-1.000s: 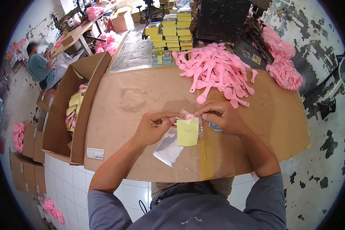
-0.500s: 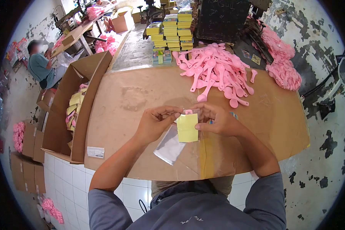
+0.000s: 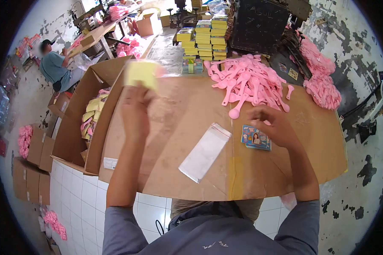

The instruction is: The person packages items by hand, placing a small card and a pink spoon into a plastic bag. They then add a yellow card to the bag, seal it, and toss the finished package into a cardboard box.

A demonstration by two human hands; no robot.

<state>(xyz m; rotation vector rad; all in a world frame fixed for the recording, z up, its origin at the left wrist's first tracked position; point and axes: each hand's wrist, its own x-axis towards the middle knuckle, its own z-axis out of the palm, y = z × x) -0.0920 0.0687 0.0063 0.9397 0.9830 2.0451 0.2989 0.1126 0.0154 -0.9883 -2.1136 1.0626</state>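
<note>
My left hand (image 3: 135,108) is raised over the left part of the brown table (image 3: 174,114) and grips a filled yellow packet (image 3: 141,74), blurred by motion, close to the open cardboard box (image 3: 74,123). My right hand (image 3: 271,124) reaches forward near the front of the pink spoon pile (image 3: 251,80), fingers curled, close to one spoon's bowl; whether it holds anything is hidden. A small stack of printed cards (image 3: 256,138) lies just under that hand. Empty clear bags (image 3: 205,151) lie flat between my arms.
The box at the left holds several yellow packets. Stacks of yellow boxes (image 3: 204,40) stand behind the table. More pink spoons (image 3: 323,80) are heaped at the right. Another person (image 3: 55,68) sits at the far left. More cartons (image 3: 30,170) stand on the floor.
My left hand has swung up and left with the yellow packet, away from the table's middle. My right hand let go and moved forward toward the spoons, uncovering the cards.
</note>
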